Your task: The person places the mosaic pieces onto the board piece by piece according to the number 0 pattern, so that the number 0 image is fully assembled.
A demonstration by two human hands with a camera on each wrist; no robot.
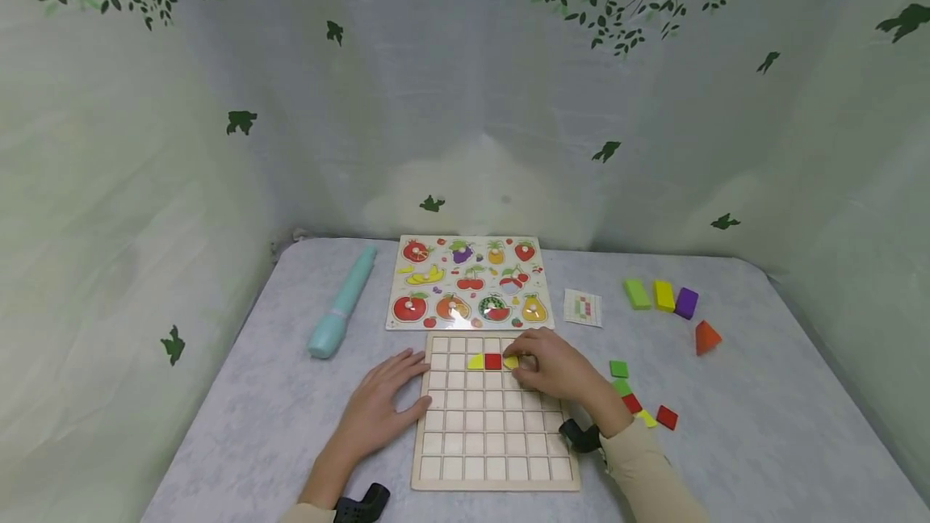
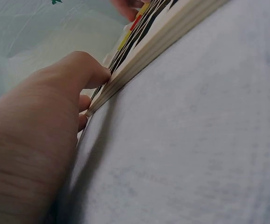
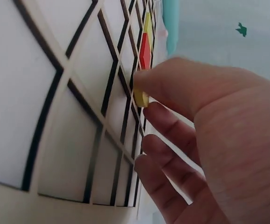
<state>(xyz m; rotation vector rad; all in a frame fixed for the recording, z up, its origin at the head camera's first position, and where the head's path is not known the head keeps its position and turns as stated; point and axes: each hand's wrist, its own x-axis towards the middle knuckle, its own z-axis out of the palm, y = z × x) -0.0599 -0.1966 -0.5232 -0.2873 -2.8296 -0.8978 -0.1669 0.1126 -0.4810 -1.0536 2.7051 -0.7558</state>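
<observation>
Yellow tile pinched over the grid, other hand at its edge

Your right hand [image 1: 555,366] has a narrow grip, thumb and fingertips pinching a yellow tile [image 3: 141,95] near twelve o'clock on the grid [image 1: 495,424]. Such a small piece probably needs a fingertip hold to meet one cell; you cannot tell whether it is seated. It sits just beside a red tile [image 1: 492,361], with a second yellow tile [image 1: 475,362] beyond, towards eleven.

Your left hand [image 1: 381,410] holds nothing; its grip is wide, thumb and fingers touching the grid's edge between nine and ten, likely to steady it on the tabletop [image 1: 254,426].

The loose tiles [image 1: 667,417] lie around three o'clock, seemingly handy for your right hand. A card [image 1: 584,307] printed with coloured shapes lies between one and two, perhaps for easy checking. The fruit board [image 1: 471,297] lies at twelve, just past the grid.
</observation>
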